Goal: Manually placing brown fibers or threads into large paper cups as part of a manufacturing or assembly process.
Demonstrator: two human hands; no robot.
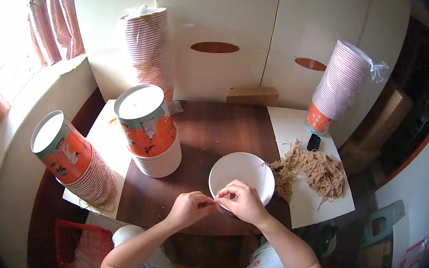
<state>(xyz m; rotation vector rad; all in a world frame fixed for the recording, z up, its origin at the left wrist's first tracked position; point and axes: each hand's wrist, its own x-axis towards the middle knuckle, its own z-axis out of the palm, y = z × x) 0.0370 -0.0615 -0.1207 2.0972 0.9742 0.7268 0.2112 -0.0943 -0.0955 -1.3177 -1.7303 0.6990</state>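
A single paper bucket (237, 168) with a white inside stands at the near right of the brown tabletop, its mouth tipped toward me. At its near rim, my left hand (191, 209) is closed in a pinch. My right hand (241, 200) pinches too, its fingertips almost meeting the left ones in front of the bucket. Whatever is between the fingers is too small to make out. Right of the bucket lies a heap of tan cords (321, 172), with some strands reaching its rim.
Stacked orange-and-green printed buckets stand at the left (69, 154) and left of centre (146, 126). Plastic-wrapped bucket stacks rise at the back left (147, 47) and back right (339, 84). A black object (314, 141) sits by the cords. A red basket (82, 246) is below left.
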